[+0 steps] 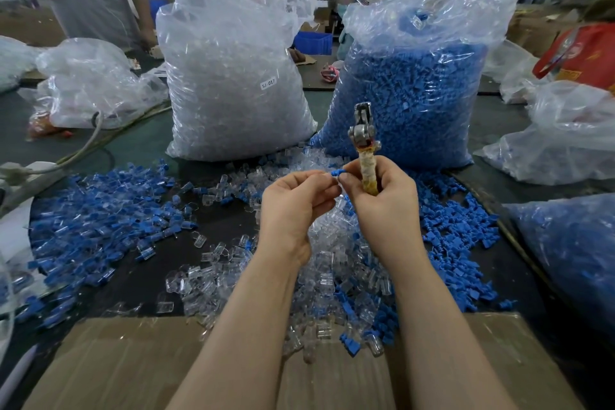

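My left hand and my right hand meet above the table, pinching between their fingertips a small blue plastic part with a clear piece against it. My right hand also grips the cloth-wrapped handle of a metal plier-like tool, which points upward. Beneath my hands lies a heap of clear plastic shells. Loose blue plugs spread to the right, and joined blue-and-clear pieces pile up on the left.
Two big plastic bags stand behind: one of clear shells, one of blue plugs. More bags lie at the left and right. A cardboard sheet covers the near edge. A cable runs at the left. People stand at the back.
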The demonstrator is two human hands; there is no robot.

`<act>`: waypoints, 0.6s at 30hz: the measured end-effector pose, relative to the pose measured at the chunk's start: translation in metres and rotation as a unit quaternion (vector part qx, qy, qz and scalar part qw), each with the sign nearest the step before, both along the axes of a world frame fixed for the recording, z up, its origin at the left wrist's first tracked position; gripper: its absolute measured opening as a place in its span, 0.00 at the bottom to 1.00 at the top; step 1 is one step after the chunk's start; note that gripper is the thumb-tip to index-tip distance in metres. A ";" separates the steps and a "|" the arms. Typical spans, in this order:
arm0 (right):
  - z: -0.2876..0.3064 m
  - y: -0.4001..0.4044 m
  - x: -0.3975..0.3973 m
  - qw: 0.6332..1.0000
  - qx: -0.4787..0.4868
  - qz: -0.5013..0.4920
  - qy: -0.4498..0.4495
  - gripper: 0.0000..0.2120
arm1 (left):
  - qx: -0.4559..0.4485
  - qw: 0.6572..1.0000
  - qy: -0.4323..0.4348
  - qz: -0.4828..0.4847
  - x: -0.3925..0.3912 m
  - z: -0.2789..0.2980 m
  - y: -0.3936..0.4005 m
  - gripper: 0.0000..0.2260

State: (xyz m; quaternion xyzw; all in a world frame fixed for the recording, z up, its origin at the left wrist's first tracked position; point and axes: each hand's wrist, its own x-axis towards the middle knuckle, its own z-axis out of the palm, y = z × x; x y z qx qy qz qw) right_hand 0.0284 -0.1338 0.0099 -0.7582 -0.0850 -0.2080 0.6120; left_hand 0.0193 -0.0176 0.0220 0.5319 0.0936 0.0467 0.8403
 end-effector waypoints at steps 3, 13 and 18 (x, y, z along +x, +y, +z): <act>-0.001 0.001 0.000 1.000 0.011 -0.011 -0.003 0.08 | 0.010 1.000 -0.005 -0.002 -0.001 0.000 -0.001 0.05; 0.000 0.002 0.000 0.999 -0.009 -0.052 -0.002 0.04 | 0.096 0.992 -0.073 0.026 -0.004 0.001 -0.005 0.04; 0.001 0.001 0.000 0.999 -0.018 -0.031 0.012 0.02 | 0.191 0.973 -0.107 0.072 -0.003 -0.001 -0.005 0.05</act>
